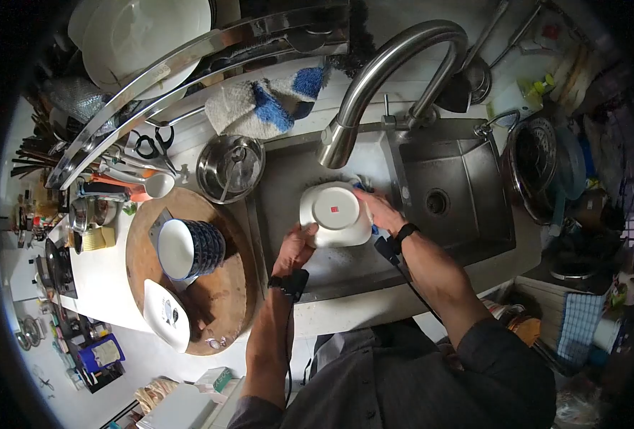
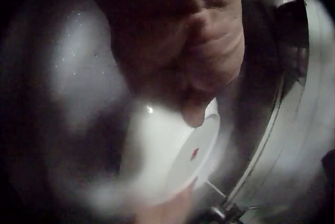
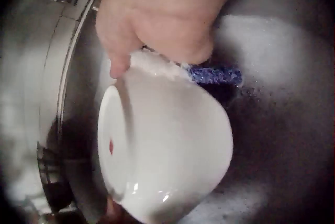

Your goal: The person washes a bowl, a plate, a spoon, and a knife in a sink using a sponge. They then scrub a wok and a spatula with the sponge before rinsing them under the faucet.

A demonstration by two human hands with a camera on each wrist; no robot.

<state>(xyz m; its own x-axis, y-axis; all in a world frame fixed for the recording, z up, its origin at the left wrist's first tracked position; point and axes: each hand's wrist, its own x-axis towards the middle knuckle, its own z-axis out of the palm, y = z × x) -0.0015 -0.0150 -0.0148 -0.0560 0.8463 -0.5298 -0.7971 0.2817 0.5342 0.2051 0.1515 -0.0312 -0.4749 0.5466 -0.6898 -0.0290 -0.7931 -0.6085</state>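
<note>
Over the left basin of the steel sink (image 1: 281, 179), a white bowl (image 1: 335, 232) with rounded corners is held with its base toward the head camera. A small red mark shows inside the foot ring. My left hand (image 1: 295, 249) grips the bowl's near left side, its thumb on the outer wall. On the opposite side, my right hand (image 1: 379, 211) holds a blue and white cloth (image 3: 214, 75) against the bowl's rim. Part of that cloth is hidden behind the hand and the bowl. The bowl's inside faces away from the head view.
A curved faucet (image 1: 402, 39) arches over the sink. Left of it stands a metal bowl (image 1: 206, 168) with a spoon inside. Farther left, a round wooden board (image 1: 238, 286) bears stacked blue-patterned bowls (image 1: 206, 249) and a white dish (image 1: 163, 314). A towel (image 1: 242, 107) hangs behind the sink.
</note>
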